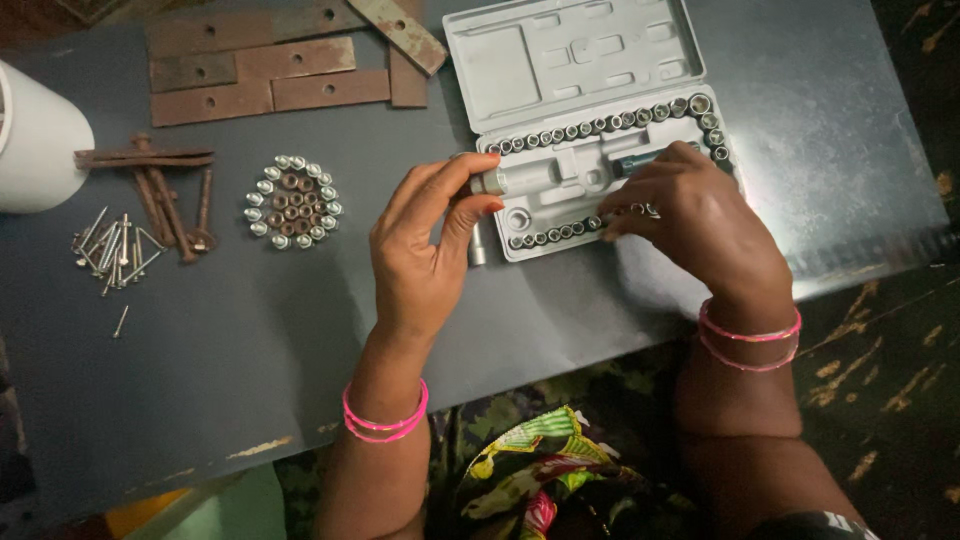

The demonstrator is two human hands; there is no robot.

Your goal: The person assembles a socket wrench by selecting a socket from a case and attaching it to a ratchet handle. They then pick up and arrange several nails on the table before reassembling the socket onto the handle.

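Dark grey tabletop (250,380) fills the view, and nearest us the left hand (425,250) pinches a short silver metal socket (489,182) between thumb and fingertips, lifted clear to keep it in sight. Just beyond, the right hand (700,220) rests fingertips on the open grey plastic socket case (570,60), apparently picking along the lower row; whether it grasps anything I cannot tell. Farther left lie a ring of nuts (292,201), loose nails (112,250) and rusty flat plates (260,75).

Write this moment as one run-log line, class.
left hand: pinches silver socket | right hand: fingertips in open grey socket case | table: nuts ring, nails
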